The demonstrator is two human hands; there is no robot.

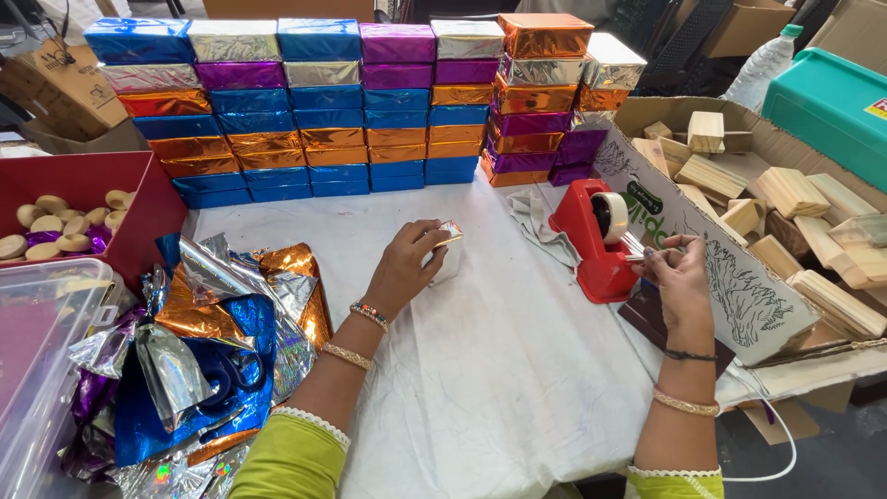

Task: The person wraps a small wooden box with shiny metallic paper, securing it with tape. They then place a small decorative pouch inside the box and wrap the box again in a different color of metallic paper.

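Holding a small silver-wrapped block [446, 251] on the white table [480, 370], your left hand [407, 268] closes around it. Your right hand [679, 277] pinches a strip of tape at the red tape dispenser [591, 245], beside the cardboard box [739, 286] of wooden blocks [795, 189].

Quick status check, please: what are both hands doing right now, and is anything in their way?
Left hand grips silver-wrapped block upright on white cloth. Right hand pinches tape strip at red tape dispenser. Foil scraps left, clear of hands.
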